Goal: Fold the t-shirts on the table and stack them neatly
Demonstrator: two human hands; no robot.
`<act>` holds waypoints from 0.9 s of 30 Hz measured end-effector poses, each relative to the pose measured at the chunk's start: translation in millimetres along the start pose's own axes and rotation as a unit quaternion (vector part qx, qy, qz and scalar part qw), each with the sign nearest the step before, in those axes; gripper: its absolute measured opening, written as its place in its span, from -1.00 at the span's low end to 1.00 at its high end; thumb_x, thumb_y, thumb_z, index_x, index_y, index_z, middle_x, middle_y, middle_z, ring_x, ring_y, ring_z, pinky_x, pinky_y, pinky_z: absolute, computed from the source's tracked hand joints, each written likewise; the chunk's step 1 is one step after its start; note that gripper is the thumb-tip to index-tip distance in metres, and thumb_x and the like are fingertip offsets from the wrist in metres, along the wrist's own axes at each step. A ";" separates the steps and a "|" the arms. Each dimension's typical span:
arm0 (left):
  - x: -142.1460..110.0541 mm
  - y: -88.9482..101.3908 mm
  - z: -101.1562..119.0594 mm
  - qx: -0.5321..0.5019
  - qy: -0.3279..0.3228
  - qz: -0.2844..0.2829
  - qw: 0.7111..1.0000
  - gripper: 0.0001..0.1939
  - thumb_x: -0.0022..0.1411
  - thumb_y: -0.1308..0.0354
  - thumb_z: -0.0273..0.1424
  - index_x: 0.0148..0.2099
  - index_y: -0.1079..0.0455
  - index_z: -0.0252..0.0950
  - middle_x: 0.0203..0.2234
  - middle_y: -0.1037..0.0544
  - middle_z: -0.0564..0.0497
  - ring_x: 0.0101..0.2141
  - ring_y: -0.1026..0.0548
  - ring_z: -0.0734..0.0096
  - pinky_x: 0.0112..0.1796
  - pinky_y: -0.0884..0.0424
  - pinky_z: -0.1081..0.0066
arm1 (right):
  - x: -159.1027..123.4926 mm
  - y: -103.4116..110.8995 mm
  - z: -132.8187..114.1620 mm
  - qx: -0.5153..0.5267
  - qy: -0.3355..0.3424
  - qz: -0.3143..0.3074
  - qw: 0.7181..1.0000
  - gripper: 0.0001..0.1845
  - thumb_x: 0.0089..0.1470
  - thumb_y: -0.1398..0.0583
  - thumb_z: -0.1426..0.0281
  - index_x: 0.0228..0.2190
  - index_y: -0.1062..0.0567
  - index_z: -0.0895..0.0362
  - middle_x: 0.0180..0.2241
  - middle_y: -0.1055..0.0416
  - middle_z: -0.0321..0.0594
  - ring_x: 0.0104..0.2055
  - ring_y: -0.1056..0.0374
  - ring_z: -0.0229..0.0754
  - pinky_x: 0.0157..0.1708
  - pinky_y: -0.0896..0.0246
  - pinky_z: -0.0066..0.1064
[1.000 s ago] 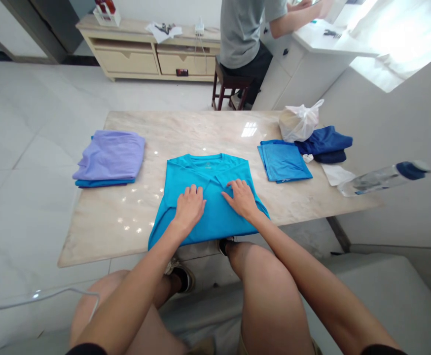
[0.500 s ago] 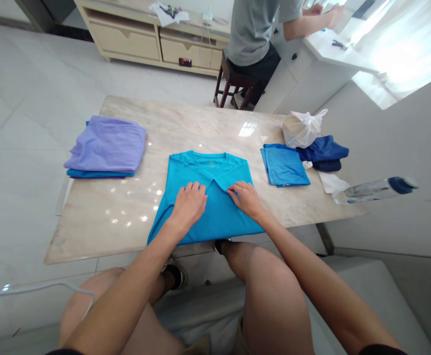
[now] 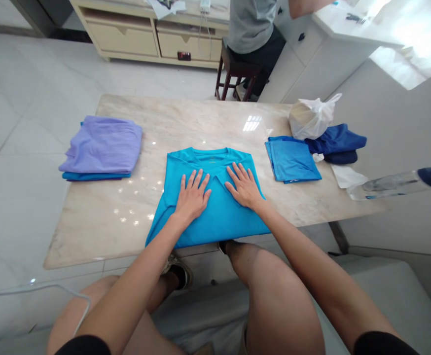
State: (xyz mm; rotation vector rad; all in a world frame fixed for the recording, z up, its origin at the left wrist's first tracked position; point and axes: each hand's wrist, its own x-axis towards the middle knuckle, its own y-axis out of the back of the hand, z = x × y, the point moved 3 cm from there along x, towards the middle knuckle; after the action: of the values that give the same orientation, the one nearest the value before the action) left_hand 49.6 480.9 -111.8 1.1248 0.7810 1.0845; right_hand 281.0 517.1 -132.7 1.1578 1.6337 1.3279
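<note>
- Left hand: palm flat on the shirt, fingers spread apart, not gripping.
- Right hand: palm flat on the shirt, just beside the left hand, fingers likewise spread apart.
- Turquoise T-shirt: lying flat at the near edge of the marble tabletop, collar pointing away from the person.
- Lilac folded stack: on the tabletop, left of the T-shirt.
- Blue folded shirt: on the tabletop, right of the T-shirt.
- Navy garment: just beside the blue folded shirt.
- White plastic bag: touching the navy garment.
- Water bottle: at the tabletop's right edge.
</note>
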 end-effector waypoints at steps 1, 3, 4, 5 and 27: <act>2.0 0.6 -1.3 -0.001 0.001 -0.004 1.000 -0.32 0.64 0.15 -0.11 0.65 -0.17 -0.18 0.64 -0.09 -0.13 0.62 0.00 -0.06 0.56 0.12 -0.26 | 1.4 0.4 0.4 -0.001 -0.002 0.000 1.000 -0.23 0.57 0.05 -0.01 0.62 -0.07 -0.02 0.67 0.16 -0.16 0.71 0.28 0.14 0.63 0.42 0.27; 6.2 5.3 -5.2 -0.005 -0.003 -0.010 1.000 -0.32 0.65 0.17 -0.10 0.64 -0.19 -0.19 0.63 -0.11 -0.14 0.61 -0.03 -0.05 0.56 0.14 -0.28 | 3.6 2.5 -2.4 -0.003 0.004 0.002 1.000 -0.24 0.58 0.07 0.00 0.62 -0.10 -0.02 0.67 0.19 -0.16 0.71 0.30 0.13 0.63 0.49 0.27; 8.4 8.3 -8.1 -0.006 -0.006 -0.009 1.000 -0.33 0.65 0.19 -0.10 0.64 -0.20 -0.19 0.63 -0.12 -0.14 0.61 -0.04 -0.03 0.57 0.16 -0.27 | 4.3 3.6 -4.6 -0.002 0.007 0.005 1.000 -0.25 0.58 0.07 0.01 0.61 -0.11 -0.01 0.67 0.20 -0.16 0.71 0.31 0.13 0.63 0.50 0.26; 10.6 11.1 -11.6 -0.006 -0.006 -0.005 1.000 -0.33 0.66 0.20 -0.11 0.64 -0.20 -0.20 0.63 -0.12 -0.13 0.61 -0.03 -0.02 0.57 0.19 -0.27 | 4.9 4.3 -6.8 -0.001 0.007 0.008 1.000 -0.26 0.59 0.08 0.01 0.61 -0.13 0.00 0.67 0.20 -0.15 0.71 0.31 0.12 0.63 0.49 0.25; -48.1 -0.2 -23.7 0.046 0.065 0.010 0.997 -0.25 0.63 0.24 -0.10 0.68 -0.09 -0.32 0.65 -0.03 -0.14 0.63 0.03 0.00 0.58 0.19 -0.17 | -43.9 -7.1 -41.8 0.010 -0.012 0.007 1.000 -0.23 0.57 0.05 0.02 0.61 -0.12 0.07 0.67 0.21 -0.06 0.71 0.31 0.17 0.62 0.41 0.23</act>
State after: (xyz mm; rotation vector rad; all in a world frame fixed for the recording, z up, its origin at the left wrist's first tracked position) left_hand 13.1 442.5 -120.0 1.1501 0.9322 1.1556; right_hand 255.8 461.5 -131.2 1.1943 1.6282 1.3045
